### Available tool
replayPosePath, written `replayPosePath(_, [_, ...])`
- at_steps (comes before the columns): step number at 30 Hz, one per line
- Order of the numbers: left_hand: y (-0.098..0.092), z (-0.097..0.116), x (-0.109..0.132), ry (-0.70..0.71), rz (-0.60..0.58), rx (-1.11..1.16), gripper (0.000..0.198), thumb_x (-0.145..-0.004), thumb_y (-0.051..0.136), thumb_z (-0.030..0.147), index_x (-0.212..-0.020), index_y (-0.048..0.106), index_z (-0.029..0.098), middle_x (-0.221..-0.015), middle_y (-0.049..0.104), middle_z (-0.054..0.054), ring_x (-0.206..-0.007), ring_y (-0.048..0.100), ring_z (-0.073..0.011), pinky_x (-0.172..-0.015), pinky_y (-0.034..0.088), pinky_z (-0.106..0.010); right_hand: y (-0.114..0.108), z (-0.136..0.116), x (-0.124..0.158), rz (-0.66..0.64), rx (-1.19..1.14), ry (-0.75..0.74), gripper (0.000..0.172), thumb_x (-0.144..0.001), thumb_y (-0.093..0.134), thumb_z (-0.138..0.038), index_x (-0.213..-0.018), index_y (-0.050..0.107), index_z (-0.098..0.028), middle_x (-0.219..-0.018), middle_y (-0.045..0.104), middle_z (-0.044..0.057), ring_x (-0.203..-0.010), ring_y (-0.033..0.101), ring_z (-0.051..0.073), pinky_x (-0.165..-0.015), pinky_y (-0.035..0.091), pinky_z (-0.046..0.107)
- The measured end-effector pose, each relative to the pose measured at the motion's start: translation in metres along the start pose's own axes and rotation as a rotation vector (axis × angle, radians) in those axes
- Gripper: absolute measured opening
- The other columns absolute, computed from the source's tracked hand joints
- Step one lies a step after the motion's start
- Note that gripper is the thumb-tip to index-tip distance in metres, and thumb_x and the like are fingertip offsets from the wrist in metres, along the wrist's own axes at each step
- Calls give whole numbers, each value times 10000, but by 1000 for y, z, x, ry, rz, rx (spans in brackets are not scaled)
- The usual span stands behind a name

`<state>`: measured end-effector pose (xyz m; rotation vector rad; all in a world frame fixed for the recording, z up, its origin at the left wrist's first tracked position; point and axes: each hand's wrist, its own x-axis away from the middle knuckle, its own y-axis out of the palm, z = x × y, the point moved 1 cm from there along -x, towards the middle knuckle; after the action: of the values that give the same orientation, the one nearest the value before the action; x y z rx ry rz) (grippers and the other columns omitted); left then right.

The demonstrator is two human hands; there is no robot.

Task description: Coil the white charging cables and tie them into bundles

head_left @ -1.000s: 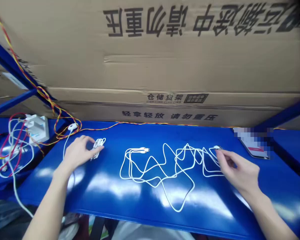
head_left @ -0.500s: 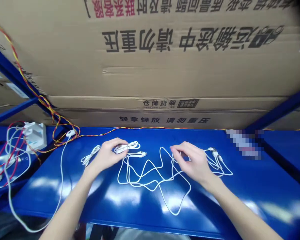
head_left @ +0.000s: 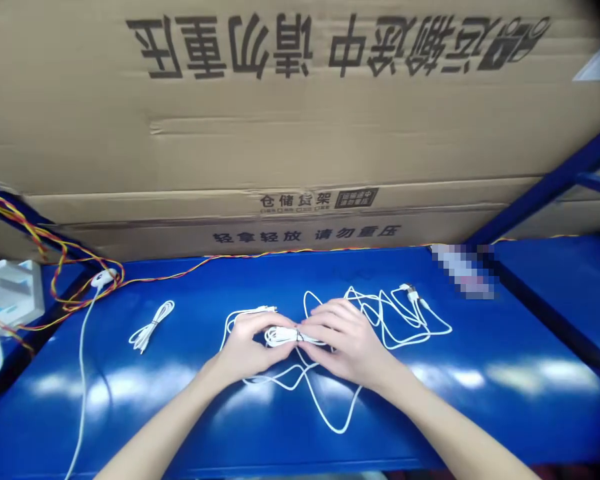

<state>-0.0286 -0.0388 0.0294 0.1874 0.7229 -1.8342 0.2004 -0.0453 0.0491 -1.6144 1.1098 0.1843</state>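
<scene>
Head view, looking down. The left hand (head_left: 247, 348) and the right hand (head_left: 349, 341) meet fingertip to fingertip over the middle of the glossy blue metal tabletop (head_left: 480, 407). Between them is a small coiled bundle of white cable (head_left: 281, 335). The left fingers (head_left: 267, 325) are pinched together on its left end and the right fingers (head_left: 316, 331) on its right end. Whether the bundle rests on the surface or is raised just off it cannot be told. Under and behind both hands a long loose white charging cable (head_left: 410, 331) sprawls in open loops. Its plug ends (head_left: 409, 291) lie at the far right, and one loop (head_left: 336, 421) reaches toward the near edge. Well apart to the left lies a second tied white cable bundle (head_left: 151, 325). Farther left, a white cord with an oval inline switch (head_left: 103, 277) runs toward the near edge. A twisted red-and-yellow wire (head_left: 190, 269) trails along the back of the surface. A white power adapter block (head_left: 11, 293) sits at the far left. Large brown cardboard cartons with black printed characters (head_left: 300, 140) fill the background, and a blue steel shelf brace (head_left: 545, 190) rises at the right.
</scene>
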Motion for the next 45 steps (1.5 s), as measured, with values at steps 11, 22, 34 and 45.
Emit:
replayPosePath(11, [-5,32,6,99,42,273,237,-711,875,58,-889,806,197,-923,817,-93,-730,782,-206,-645,649,-275,-22,-9,-6,-156,-752,614,167,-986,674,-295,-887,792,-232,-931,773,32,-856,711,179,-787,539,316])
replayPosePath(22, [-46,-8,5,-89,447,257,240,-677,899,84,-856,788,199,-917,797,-60,-861,770,-219,-742,640,-313,-51,30,7,316,-529,644,167,-966,691,-325,-822,745,-259,-856,724,7,-811,663,179,-751,519,305])
replayPosePath(34, [-59,-26,0,-355,548,357,424,-653,953,283,-999,755,135,-935,811,-99,-813,784,-242,-768,652,-362,-38,114,5,73,282,735,344,-897,685,-534,-870,812,-215,-860,785,85,-771,702,280,-745,531,424])
replayPosePath(45, [-23,5,10,-171,255,199,253,-764,879,223,-996,782,189,-1035,810,-91,-952,782,-241,-859,641,-330,-12,-5,-39,-91,-13,130,304,-1012,647,-370,-1296,693,-270,-1139,708,84,-998,672,229,-869,547,387])
